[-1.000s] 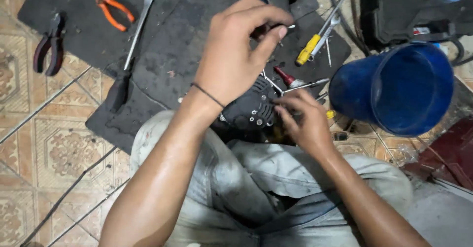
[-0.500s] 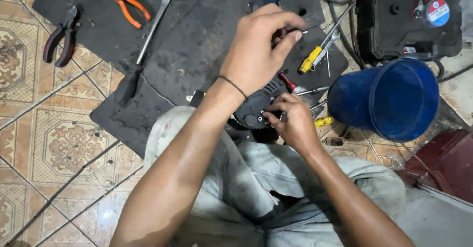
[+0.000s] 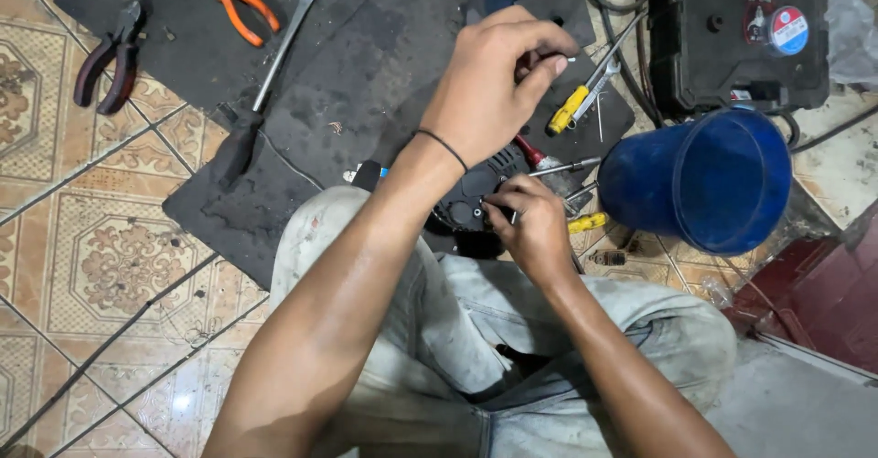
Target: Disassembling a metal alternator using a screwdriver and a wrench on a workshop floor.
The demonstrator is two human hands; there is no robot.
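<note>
The person sat cross-legged in soiled light trousers (image 3: pixel 476 330), the view looking straight down over the lap. Both forearms reached forward from 6 o'clock toward the centre.

The right hand (image 3: pixel 530 225) rested on a black round part (image 3: pixel 471 197) lying just ahead of the knees. Its fingers were pinched together at the part's right edge; what they pinched was too small to tell. The part was half hidden beneath the left wrist, on the near edge of a dark mat (image 3: pixel 366 83).

The left hand (image 3: pixel 498 83), a thin black band on its wrist, was raised above the part, toward 12 o'clock from it. Its fingers were curled shut around a slim metal tool (image 3: pixel 560 56), of which only the tip showed past the fingertips.

At 3 o'clock of the part lay a loose cluster of screwdrivers, among them a red-handled one (image 3: pixel 532 154) and a short yellow one (image 3: pixel 587 223). A longer yellow screwdriver (image 3: pixel 572 109) lay just beyond, beside the left hand.

A blue bucket (image 3: pixel 704 179) lay on its side at 3 o'clock, mouth toward the lap. Behind it, at 1 o'clock, stood a black case (image 3: pixel 745 37).

At 11 o'clock on the mat lay a long flat steel bar (image 3: pixel 279 51) and orange pliers (image 3: pixel 240 5). At 10 o'clock, dark-handled pliers (image 3: pixel 112 56) lay on the mat's far left corner. Patterned floor tiles (image 3: pixel 101 257) filled the left side.
</note>
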